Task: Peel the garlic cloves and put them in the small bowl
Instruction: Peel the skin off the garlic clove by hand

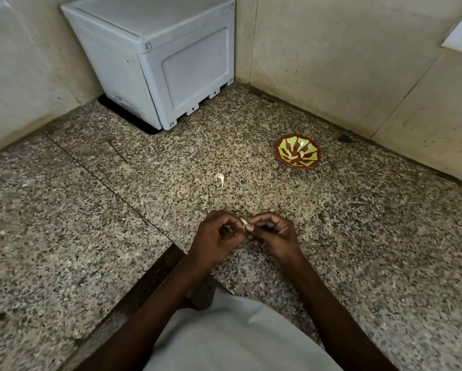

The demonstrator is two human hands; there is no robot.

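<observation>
Both hands pinching one garlic clove (243,222): left hand (216,238), right hand (274,234). Best to lift skin from the tip, then drop into the small bowl (297,152).

Loose clove (220,178) before bowl (297,152)

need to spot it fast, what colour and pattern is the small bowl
Small bowl: brown-red with light green petal-like patches, seen in the head view.
</observation>
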